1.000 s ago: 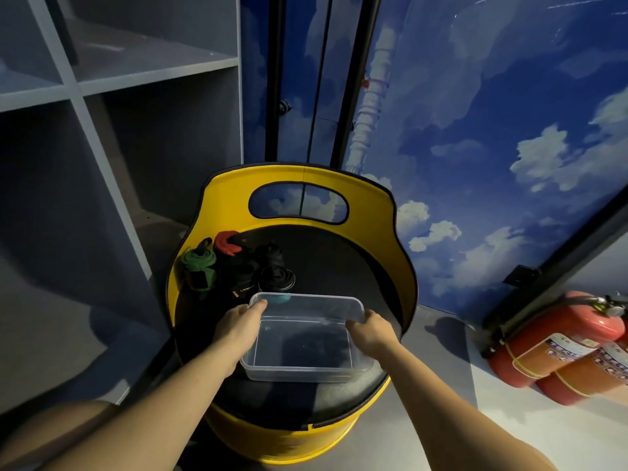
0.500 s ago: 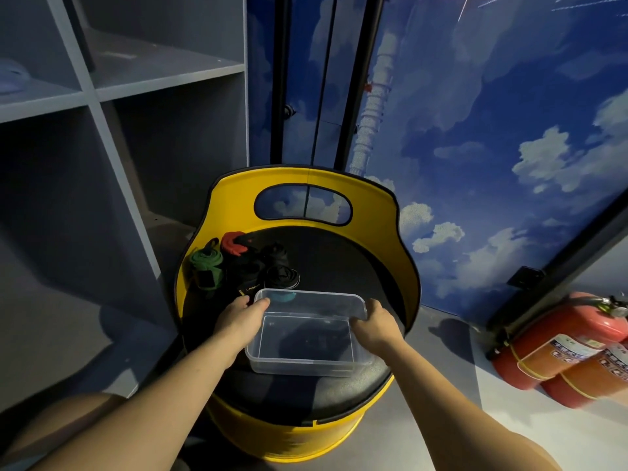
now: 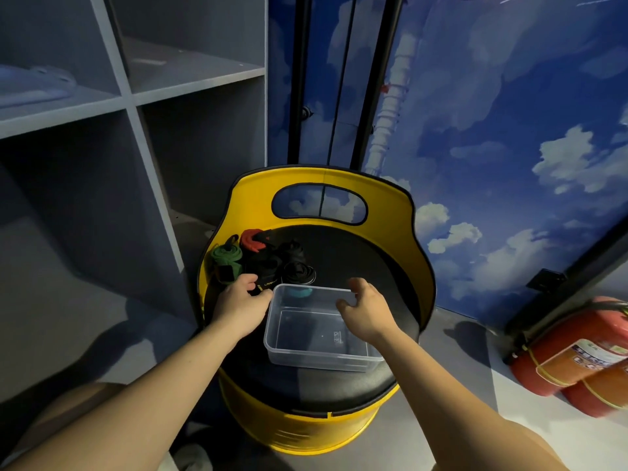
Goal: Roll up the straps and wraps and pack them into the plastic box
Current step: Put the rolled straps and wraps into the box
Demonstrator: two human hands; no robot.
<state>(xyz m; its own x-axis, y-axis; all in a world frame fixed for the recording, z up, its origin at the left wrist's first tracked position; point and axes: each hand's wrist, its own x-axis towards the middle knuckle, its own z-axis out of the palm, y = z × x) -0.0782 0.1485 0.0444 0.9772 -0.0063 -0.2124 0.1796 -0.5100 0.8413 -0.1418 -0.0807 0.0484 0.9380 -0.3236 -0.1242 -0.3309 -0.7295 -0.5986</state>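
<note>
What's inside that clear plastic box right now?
The plastic box looks empty: only its clear bottom with a small label shows. The right hand covers a part of its right side.

clear plastic box (image 3: 317, 348): upright, empty | rolled straps (image 3: 268, 260): clustered just behind

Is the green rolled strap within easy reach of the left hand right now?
Probably yes. The left hand lies just right of the green rolled strap, its fingers near the black rolls, with nothing between them.
</note>
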